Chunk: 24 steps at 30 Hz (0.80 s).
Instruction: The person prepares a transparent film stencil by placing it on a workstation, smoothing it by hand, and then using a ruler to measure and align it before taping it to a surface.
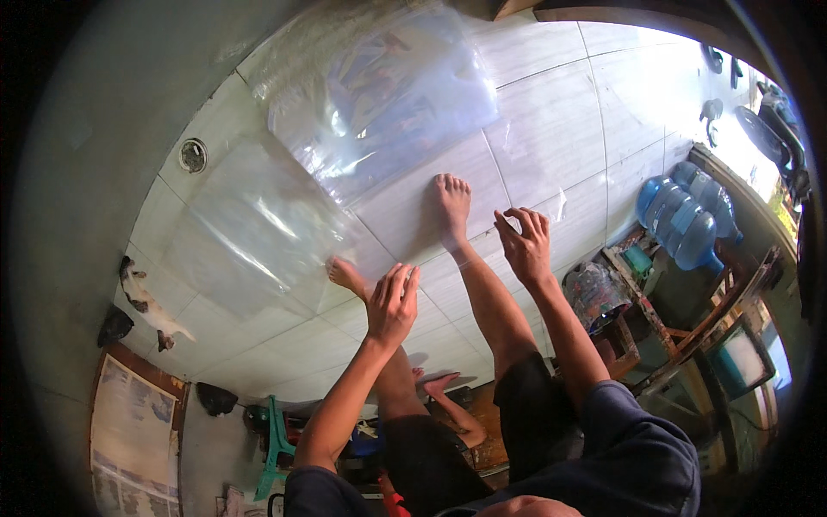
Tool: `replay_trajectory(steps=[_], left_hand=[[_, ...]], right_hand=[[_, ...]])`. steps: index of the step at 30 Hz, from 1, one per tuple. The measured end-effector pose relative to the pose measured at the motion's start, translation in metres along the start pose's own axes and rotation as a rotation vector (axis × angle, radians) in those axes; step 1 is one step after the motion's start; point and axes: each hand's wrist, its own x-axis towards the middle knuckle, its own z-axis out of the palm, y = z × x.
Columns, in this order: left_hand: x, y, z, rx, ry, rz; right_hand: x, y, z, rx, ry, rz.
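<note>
My left hand [394,306] is raised over the tiled floor near my left foot, its fingers bent and drawn together. Farther right, my right hand [525,241] hangs beside my right foot with curled fingers and the thumb close to them. Whether a thin clear film lies between the fingers of either hand I cannot make out. A stack of clear plastic sheets [388,103] lies on the floor ahead of my feet. More clear plastic [258,228] is spread to its left, reaching my left foot. Both spreads shine with glare.
A cat [151,302] lies by the left wall. At the left of the floor is a round drain [194,155]. Blue water jugs [685,220] and a wooden frame [646,302] stand on the right. Behind me are a green stool [274,448] and another person's bare foot [441,384].
</note>
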Motion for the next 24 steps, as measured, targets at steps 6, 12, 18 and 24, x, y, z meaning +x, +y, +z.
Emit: replay_trajectory(steps=[6, 12, 18, 24], left_hand=[[-0.019, 0.018, -0.018, -0.087, -0.113, -0.033], [-0.034, 0.045, -0.044, -0.112, -0.129, 0.06], [-0.035, 0.066, -0.059, -0.082, -0.07, 0.037], [-0.042, 0.082, -0.059, -0.092, -0.078, 0.022]], right_hand=[[-0.032, 0.022, -0.034, 0.02, -0.089, -0.002], [-0.049, 0.027, -0.064, 0.022, -0.161, -0.022], [-0.046, 0.028, -0.077, 0.024, -0.116, -0.035], [-0.036, 0.029, -0.096, 0.031, -0.117, -0.094]])
